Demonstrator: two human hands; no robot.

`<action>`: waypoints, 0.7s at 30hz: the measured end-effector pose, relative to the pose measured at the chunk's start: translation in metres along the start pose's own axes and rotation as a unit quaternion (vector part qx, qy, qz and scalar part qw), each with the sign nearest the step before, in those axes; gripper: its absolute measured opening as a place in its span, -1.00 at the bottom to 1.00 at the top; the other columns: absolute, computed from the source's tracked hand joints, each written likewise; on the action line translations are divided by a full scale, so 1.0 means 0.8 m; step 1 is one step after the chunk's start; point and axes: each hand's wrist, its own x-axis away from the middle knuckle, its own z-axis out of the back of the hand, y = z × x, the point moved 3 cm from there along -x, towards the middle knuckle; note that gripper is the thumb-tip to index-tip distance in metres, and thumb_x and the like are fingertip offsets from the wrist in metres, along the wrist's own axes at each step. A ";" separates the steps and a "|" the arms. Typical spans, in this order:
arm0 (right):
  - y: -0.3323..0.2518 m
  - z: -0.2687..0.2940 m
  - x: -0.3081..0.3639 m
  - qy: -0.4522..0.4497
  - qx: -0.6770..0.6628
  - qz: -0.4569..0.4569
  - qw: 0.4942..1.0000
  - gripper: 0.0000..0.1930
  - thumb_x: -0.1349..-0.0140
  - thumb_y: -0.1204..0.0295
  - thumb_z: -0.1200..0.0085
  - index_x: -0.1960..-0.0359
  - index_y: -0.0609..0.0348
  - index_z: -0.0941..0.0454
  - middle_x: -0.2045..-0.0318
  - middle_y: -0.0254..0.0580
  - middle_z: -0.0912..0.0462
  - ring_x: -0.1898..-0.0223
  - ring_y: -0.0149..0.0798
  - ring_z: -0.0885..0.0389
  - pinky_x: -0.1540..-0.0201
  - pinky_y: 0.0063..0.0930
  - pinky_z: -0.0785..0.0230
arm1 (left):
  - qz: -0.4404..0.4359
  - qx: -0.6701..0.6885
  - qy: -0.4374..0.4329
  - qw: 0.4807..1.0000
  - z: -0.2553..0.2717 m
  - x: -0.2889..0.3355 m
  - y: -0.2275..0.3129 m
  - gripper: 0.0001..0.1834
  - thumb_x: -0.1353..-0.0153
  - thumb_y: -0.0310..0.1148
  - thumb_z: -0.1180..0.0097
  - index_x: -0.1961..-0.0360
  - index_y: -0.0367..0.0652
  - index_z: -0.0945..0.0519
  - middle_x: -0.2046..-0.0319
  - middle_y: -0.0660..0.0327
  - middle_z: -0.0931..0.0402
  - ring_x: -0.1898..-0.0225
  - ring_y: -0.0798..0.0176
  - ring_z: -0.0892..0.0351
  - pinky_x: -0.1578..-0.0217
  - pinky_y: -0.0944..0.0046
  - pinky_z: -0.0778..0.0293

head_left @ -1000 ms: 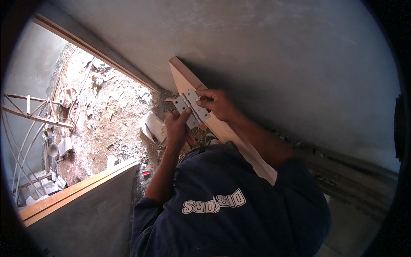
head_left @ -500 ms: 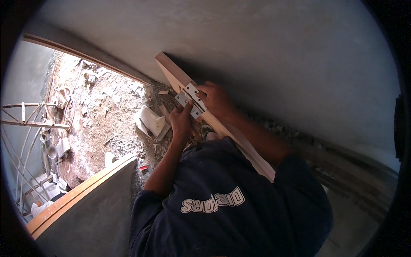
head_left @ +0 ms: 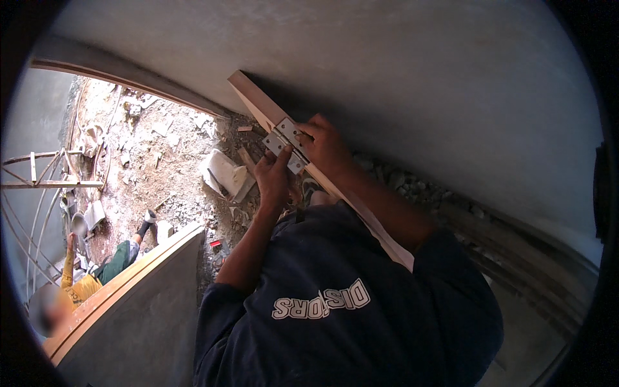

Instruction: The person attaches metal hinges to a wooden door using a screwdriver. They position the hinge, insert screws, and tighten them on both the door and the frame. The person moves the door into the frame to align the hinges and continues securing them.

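An unfolded metal butt hinge (head_left: 275, 143) with screw holes in its plates lies against the narrow edge of a long wooden board (head_left: 259, 95). The board leans on the wall and slants down to the right past my body. My left hand (head_left: 273, 178) pinches the near plate, thumb on top of the metal. My right hand (head_left: 327, 149) grips the far plate and the board's edge, its thumb pressing on the plate. The fingers beneath the hinge are hidden.
The grey plastered wall (head_left: 425, 77) rises ahead of me. To the left, a wooden-framed doorway (head_left: 148, 267) gives onto rubble-strewn ground (head_left: 142, 174). A cut white container (head_left: 222, 171) lies near my feet. Beyond the doorway, a co-worker in a yellow shirt (head_left: 84, 288) is by a scaffold frame (head_left: 51, 186).
Outside the doorway the co-worker has come much further into view, an arm raised toward a round, blurred thing. My hands stay on the hinge, which has barely shifted.
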 end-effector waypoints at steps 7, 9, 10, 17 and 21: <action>0.015 0.001 -0.006 -0.010 -0.136 -0.134 0.982 -0.78 -0.23 0.51 -0.27 0.09 0.24 -0.66 0.27 -0.14 -0.63 0.22 -0.24 -0.64 0.14 -0.35 -0.48 | 0.013 0.024 -0.001 1.000 0.000 -0.013 -0.014 -0.61 -0.32 -0.14 -0.25 0.16 -0.34 -0.61 0.49 0.14 -0.60 0.65 0.31 -0.50 0.65 0.34 -0.40; 0.020 -0.004 -0.005 -0.016 -0.178 -0.160 0.971 -0.78 -0.24 0.51 -0.27 0.08 0.22 -0.65 0.27 -0.14 -0.67 0.21 -0.29 -0.65 0.12 -0.38 -0.49 | 0.031 -0.012 -0.001 0.999 0.002 -0.012 -0.012 -0.60 -0.32 -0.14 -0.25 0.14 -0.35 -0.60 0.46 0.13 -0.61 0.63 0.30 -0.51 0.63 0.34 -0.41; 0.019 -0.004 -0.003 -0.014 -0.194 -0.163 0.967 -0.77 -0.24 0.50 -0.27 0.07 0.22 -0.65 0.27 -0.14 -0.68 0.20 -0.30 -0.65 0.11 -0.39 -0.50 | 0.023 -0.023 -0.004 0.999 0.002 -0.012 -0.011 -0.60 -0.33 -0.14 -0.24 0.13 -0.35 -0.60 0.46 0.14 -0.61 0.61 0.30 -0.51 0.61 0.34 -0.41; 0.014 0.015 -0.004 -0.061 -0.278 -0.224 0.932 -0.66 -0.17 0.36 -0.38 0.05 0.21 -0.65 0.19 -0.12 -0.72 0.16 -0.30 -0.66 0.06 -0.36 -0.49 | 0.046 -0.023 -0.018 0.999 -0.005 0.014 0.012 -0.65 -0.40 -0.17 -0.18 0.13 -0.31 -0.59 0.43 0.21 -0.57 0.53 0.32 -0.51 0.53 0.32 -0.39; 0.018 0.021 -0.004 -0.079 -0.222 -0.172 0.957 -0.62 -0.13 0.31 -0.42 0.06 0.21 -0.67 0.20 -0.11 -0.72 0.17 -0.30 -0.65 0.07 -0.38 -0.47 | 0.027 -0.043 -0.008 0.999 -0.002 0.017 0.011 -0.65 -0.39 -0.18 -0.17 0.23 -0.34 -0.56 0.65 0.18 -0.48 0.75 0.31 -0.42 0.78 0.32 -0.32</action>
